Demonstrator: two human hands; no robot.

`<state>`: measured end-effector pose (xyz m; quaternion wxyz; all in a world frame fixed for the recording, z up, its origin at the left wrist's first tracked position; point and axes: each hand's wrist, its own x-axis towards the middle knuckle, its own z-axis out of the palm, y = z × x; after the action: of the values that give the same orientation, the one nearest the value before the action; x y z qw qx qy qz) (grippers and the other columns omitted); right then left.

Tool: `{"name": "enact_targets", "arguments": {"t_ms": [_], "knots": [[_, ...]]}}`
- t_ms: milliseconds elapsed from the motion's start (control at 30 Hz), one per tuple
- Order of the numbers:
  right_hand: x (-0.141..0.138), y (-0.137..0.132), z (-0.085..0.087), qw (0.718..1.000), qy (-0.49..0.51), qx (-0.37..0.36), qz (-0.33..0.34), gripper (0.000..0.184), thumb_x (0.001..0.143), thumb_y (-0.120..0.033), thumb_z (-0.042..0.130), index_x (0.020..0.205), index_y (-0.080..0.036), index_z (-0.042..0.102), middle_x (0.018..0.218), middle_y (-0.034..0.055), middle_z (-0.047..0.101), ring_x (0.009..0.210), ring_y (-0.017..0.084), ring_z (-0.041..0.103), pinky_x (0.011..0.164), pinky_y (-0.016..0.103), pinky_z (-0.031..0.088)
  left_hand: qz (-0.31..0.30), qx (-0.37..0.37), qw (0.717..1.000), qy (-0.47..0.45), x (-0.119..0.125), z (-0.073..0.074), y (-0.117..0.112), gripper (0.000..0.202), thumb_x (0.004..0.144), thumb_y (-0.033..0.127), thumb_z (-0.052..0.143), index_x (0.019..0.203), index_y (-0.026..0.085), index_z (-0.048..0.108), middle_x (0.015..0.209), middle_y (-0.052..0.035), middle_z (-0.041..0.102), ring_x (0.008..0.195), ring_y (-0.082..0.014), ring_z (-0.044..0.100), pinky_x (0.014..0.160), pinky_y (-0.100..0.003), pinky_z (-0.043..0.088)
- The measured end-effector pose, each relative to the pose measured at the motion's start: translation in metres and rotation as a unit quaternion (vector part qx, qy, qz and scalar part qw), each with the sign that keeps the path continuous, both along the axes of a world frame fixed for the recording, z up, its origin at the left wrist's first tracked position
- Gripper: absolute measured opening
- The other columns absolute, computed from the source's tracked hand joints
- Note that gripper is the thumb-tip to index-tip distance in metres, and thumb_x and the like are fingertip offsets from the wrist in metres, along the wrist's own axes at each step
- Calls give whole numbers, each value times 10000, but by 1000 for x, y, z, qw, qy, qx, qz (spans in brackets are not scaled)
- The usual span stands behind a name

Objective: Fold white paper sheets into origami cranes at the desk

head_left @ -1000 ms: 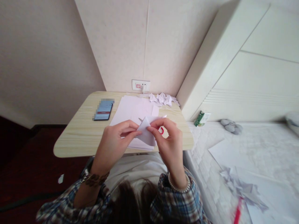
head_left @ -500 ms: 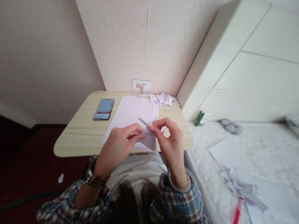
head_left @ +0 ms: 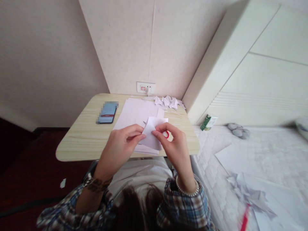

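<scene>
A folded sheet of white paper (head_left: 152, 136) is held up over the front of the small wooden table (head_left: 79, 141). My left hand (head_left: 124, 141) pinches its left edge between thumb and fingers. On the other side my right hand (head_left: 172, 139) grips the paper, thumb on the near face. Behind it lies a pair of scissors, mostly hidden; a red handle loop (head_left: 166, 134) shows by my right fingers, and the blade tip peeks out at the left. White paper sheets (head_left: 130, 110) lie flat beneath.
A phone (head_left: 107, 113) rests on the table's left. Several folded paper pieces (head_left: 167, 101) stand at the back right, below a wall socket (head_left: 145, 87). On the bed at right are a green-white carton (head_left: 208, 122), a grey fluffy item (head_left: 238, 130), and more folded paper (head_left: 252, 195).
The paper has opened out at the top, where a broad flap now stands up. My left hand has shifted slightly left, and more of the red scissor handle shows.
</scene>
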<state>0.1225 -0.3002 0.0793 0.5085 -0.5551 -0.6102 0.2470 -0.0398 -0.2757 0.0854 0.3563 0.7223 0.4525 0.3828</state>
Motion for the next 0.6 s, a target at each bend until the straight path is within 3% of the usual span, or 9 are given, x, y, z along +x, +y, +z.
{"name": "enact_targets", "arguments": {"t_ms": [267, 433, 600], "knots": [[3, 0, 4, 1000, 27, 4, -12, 110, 786, -200, 664, 683, -196, 626, 667, -25, 651, 661, 142, 571, 687, 281, 418, -53, -126, 987, -85, 0, -3, 1, 143, 739, 222, 688, 877, 217, 655, 779, 13, 758, 774, -178, 728, 707, -224, 568], [4, 1, 3, 999, 44, 0, -24, 113, 774, -195, 662, 669, -201, 619, 671, -22, 654, 671, 144, 577, 684, 274, 427, -67, -131, 984, -103, 0, -3, 1, 84, 734, 191, 672, 813, 216, 680, 764, 10, 758, 740, -173, 727, 700, -229, 583], [6, 0, 2, 999, 39, -17, 11, 103, 780, -227, 668, 689, -204, 627, 687, -20, 664, 670, 147, 581, 672, 272, 420, -19, -109, 987, -121, -1, -4, 1, 83, 693, 203, 710, 772, 212, 688, 738, 2, 758, 703, -188, 729, 680, -240, 595]]}}
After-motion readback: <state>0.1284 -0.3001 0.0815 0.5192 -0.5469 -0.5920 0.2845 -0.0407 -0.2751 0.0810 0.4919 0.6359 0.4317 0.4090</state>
